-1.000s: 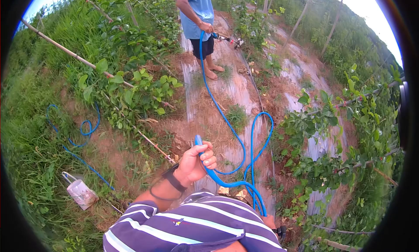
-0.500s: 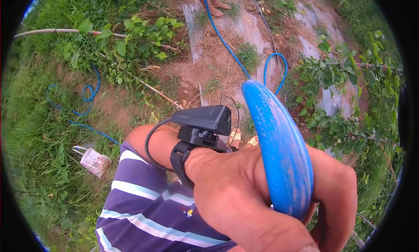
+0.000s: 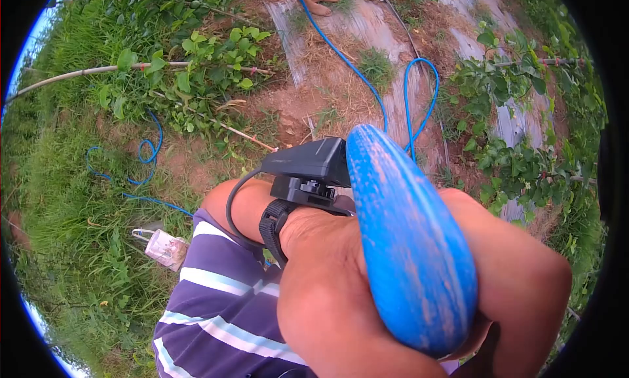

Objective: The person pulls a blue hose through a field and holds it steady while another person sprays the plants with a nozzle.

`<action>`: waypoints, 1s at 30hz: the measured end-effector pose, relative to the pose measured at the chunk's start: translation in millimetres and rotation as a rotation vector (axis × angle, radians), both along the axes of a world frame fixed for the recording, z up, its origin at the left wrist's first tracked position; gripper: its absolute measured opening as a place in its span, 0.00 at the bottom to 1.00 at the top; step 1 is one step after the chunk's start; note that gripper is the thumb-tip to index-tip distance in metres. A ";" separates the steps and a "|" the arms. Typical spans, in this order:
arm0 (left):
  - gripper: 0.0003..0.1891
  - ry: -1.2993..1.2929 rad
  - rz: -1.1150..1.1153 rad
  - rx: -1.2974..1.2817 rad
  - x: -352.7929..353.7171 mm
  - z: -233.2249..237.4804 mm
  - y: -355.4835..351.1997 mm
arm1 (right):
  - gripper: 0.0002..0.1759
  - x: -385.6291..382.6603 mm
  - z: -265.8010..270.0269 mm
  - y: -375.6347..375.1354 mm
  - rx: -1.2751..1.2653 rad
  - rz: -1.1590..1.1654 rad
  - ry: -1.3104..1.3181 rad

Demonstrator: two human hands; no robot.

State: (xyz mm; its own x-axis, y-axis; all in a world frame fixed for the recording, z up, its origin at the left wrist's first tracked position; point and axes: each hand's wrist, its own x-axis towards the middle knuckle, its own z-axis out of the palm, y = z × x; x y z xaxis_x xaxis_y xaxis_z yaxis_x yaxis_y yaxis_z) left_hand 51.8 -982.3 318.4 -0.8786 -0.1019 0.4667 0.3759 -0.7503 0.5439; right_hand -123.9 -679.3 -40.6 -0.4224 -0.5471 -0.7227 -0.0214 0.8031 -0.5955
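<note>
Close to the camera, my left hand [image 3: 327, 293] is closed around a bend of blue hose [image 3: 416, 247]. The hose is scuffed with pale streaks and looks very thick this near. My thumb lies below it, and bent fingers wrap it on the right; the fingertips are hidden. On my left wrist, a black strap [image 3: 272, 230] carries a black boxy device [image 3: 304, 165] with a cable. Beyond my hand, a thinner-looking stretch of blue hose runs up to the top of the view and makes a loop. My right hand does not show.
At the top, another person's bare feet [image 3: 321, 4] stand by pale ground sheeting [image 3: 354, 31]. Leafy vines [image 3: 219, 57] on poles rise on both sides. A whitish bucket [image 3: 167, 249] sits in grass at left, below more blue coiled hose [image 3: 154, 152].
The held bend of hose has tilted and shows broader, and my left hand has turned slightly. The ground has shifted in view, with the bucket further right and lower.
</note>
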 end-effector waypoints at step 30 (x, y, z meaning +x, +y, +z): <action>0.09 -0.849 0.814 0.919 134.3 -230.4 -27.8 | 0.18 -34.4 -26.4 5.7 0.326 0.192 0.190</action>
